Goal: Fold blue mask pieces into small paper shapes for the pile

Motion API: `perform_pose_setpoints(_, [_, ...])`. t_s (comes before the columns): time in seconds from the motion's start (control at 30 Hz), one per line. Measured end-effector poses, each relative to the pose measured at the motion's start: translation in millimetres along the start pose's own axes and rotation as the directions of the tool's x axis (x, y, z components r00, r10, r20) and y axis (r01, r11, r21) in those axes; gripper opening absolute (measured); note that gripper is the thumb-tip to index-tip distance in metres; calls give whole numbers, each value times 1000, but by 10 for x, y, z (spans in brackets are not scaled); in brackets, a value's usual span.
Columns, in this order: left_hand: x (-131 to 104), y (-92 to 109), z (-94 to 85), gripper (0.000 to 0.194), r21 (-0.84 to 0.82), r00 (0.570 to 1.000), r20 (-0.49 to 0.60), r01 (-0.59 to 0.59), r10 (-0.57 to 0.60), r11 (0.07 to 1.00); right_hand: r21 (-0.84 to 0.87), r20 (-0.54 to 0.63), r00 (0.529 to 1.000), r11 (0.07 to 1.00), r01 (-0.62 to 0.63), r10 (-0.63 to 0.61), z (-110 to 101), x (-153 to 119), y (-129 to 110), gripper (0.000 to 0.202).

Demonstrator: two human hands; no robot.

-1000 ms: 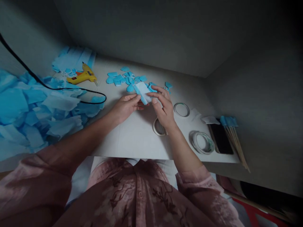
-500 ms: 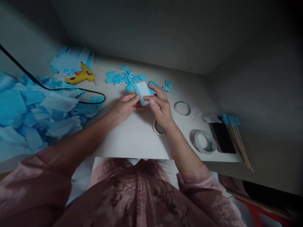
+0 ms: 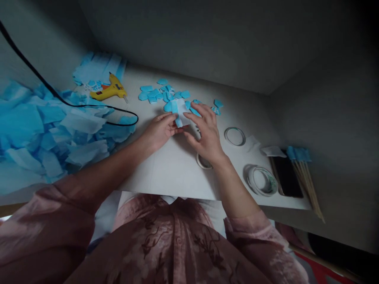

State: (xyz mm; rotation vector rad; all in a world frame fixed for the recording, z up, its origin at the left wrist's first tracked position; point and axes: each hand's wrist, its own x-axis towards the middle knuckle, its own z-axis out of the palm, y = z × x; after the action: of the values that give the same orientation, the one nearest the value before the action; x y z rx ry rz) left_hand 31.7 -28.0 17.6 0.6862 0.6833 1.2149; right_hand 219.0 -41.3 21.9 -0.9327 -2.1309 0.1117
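Note:
My left hand [image 3: 162, 130] pinches a small blue-and-white piece of nonwoven fabric [image 3: 182, 113] between thumb and fingers, a little above the table. At the piece's right edge is my right hand [image 3: 205, 128], its fingers spread and the thumb held apart. The index fingertip is close to the fabric; whether it touches cannot be made out. Behind the held piece lie several small blue cut pieces [image 3: 153, 94]. A roll of tape [image 3: 203, 161] is partly hidden under my right hand.
A large heap of blue and white fabric [image 3: 50, 134] covers the left side. A yellow glue gun [image 3: 110, 90] lies near stacked face masks [image 3: 103, 67], with a black cable [image 3: 63, 100] across the heap. At right are tape rolls [image 3: 262, 180], a phone [image 3: 287, 177] and blue-topped sticks [image 3: 309, 185].
My right hand has opened and its thumb has come away from the fabric piece, which stays in my left hand. The whole view has shifted slightly, so things appear further right.

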Motion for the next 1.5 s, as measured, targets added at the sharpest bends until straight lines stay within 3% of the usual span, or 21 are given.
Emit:
perform_pose_setpoints(0.3, [-26,-31,34,9,-41,994,74,89,-85,995,-31,-37,999,999,-35,33,114,4,-50,18])
perform_pose_setpoints(0.6, [-13,-26,1,7,-4,993,80,90,-89,996,-61,-144,990,998,-2,-7,128,-17,5,20])
perform_pose_setpoints(0.8, [-9,-14,4,11,-28,996,54,79,-78,996,-8,-131,990,999,-48,47,96,-11,-14,17])
perform_pose_setpoints(1.03, [-24,-13,33,13,-18,998,28,50,-50,999,-47,-64,998,999,7,-10,91,-4,-12,35])
perform_pose_setpoints(1.23, [-45,-33,61,14,-75,994,63,94,-89,993,-141,-130,989,989,50,-69,161,-9,-21,16])
perform_pose_setpoints(1.5, [-45,4,92,12,-94,987,48,157,-153,983,-109,-203,978,994,16,-38,161,-25,-11,14])
